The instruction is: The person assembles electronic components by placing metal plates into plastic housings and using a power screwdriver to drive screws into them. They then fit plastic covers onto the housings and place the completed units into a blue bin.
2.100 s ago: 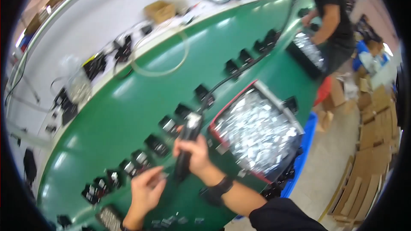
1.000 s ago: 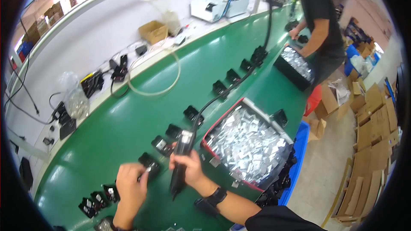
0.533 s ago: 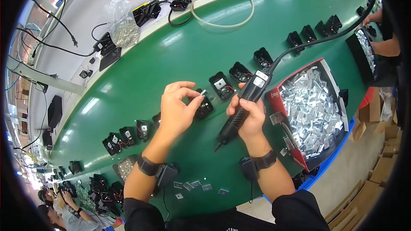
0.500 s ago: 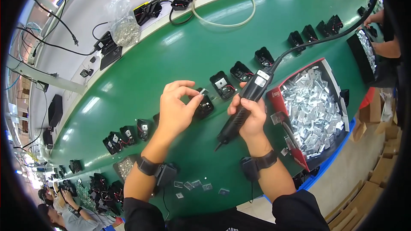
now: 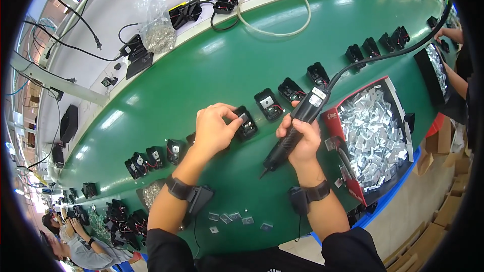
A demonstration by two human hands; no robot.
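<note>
My right hand (image 5: 304,138) is wrapped round a black electric screwdriver (image 5: 288,141), its bit pointing down and to the left above the green table. My left hand (image 5: 217,128) is closed in a pinch at the left edge of an open black plastic housing (image 5: 247,127), which has metal parts inside. Whatever lies between the thumb and fingertips is hidden. Just right of it stands another black housing (image 5: 268,105), with a silver plate and a red wire in it. More such housings run in a slanting row to both sides, one partly behind my left hand.
Right of the screwdriver sits a red-edged box (image 5: 348,171) full of small metal plates. Several loose plates (image 5: 233,216) lie near me. A tray of small parts (image 5: 151,194) is beside my left forearm. The screwdriver's cable (image 5: 388,48) runs to the upper right. Other people work at both ends.
My left hand's fingers have drawn closer together at the housing. The whole scene has shifted slightly right and down in view. The screwdriver stays in my right hand.
</note>
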